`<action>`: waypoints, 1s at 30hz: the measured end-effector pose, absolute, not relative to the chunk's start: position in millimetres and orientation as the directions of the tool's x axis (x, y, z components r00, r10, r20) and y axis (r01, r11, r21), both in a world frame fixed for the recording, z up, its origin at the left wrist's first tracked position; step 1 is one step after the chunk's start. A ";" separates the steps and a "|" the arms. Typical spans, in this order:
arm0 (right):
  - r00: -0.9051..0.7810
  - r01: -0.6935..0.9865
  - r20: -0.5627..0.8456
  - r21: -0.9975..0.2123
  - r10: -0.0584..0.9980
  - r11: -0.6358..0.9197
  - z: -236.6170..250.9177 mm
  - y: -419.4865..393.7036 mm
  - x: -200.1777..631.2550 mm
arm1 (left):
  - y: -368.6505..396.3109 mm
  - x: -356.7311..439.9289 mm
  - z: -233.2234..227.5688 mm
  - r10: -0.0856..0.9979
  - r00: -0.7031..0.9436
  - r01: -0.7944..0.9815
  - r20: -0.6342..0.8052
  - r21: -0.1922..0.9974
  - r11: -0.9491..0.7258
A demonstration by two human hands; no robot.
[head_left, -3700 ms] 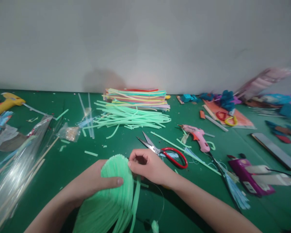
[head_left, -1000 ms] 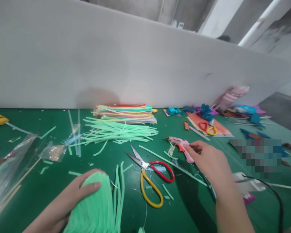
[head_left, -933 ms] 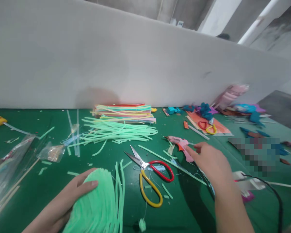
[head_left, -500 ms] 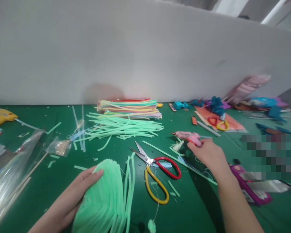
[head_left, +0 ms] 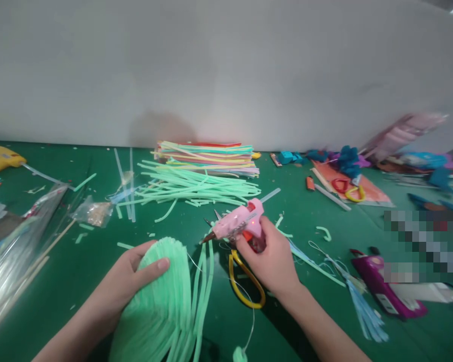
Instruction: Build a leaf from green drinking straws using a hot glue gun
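Now our right hand [head_left: 272, 261] has lifted the pink plastic hot glue gun [head_left: 237, 224] off the green mat and carried it in toward us; half a second ago it lay out by the loose cuttings. We've got the fingers curled tight round its grip, with the long axis running left to right and the nozzle aimed down-left at the fan of pale green foam strips [head_left: 162, 306]. Our left hand [head_left: 130, 279] lies half open over that fan, thumb pressed on top. Under the gun the yellow-and-red-handled scissors [head_left: 245, 286] lie partly hidden. Behind sit loose green strips [head_left: 196, 188], and a stack of coloured foam sheets [head_left: 209, 153].
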State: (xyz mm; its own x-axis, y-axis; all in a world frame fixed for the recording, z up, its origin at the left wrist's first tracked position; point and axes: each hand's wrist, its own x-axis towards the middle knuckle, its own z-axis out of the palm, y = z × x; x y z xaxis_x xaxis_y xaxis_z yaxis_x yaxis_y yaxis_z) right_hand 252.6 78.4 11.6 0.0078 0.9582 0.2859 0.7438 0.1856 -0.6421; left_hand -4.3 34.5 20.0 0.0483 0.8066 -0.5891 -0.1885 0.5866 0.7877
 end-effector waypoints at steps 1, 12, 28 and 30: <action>-0.004 0.742 0.276 -0.643 0.961 0.188 8.6 77.0 248.8 | 34.6 -4.1 19.9 0.807 0.049 -0.183 -0.588 0.789 0.586; 0.006 0.743 0.400 -0.615 0.916 0.264 -1.8 73.2 245.7 | 32.1 -5.9 21.6 0.832 0.086 -0.139 -0.547 0.821 0.554; 0.022 0.748 0.403 -0.614 0.915 0.253 -5.0 74.3 241.7 | 32.2 -7.5 21.1 0.857 0.099 -0.058 -0.505 0.857 0.512; 0.024 0.749 0.405 -0.613 0.914 0.252 -5.0 74.5 242.0 | 32.6 -7.1 21.9 0.859 0.100 -0.051 -0.503 0.859 0.509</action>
State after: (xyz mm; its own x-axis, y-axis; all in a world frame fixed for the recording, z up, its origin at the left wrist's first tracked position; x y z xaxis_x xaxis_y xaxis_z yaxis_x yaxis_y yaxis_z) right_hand 242.0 74.5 -5.0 0.0243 0.9138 0.4054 0.7485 0.2522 -0.6133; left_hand -7.1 32.6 21.9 0.1002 0.8585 -0.5029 -0.0510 0.5092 0.8591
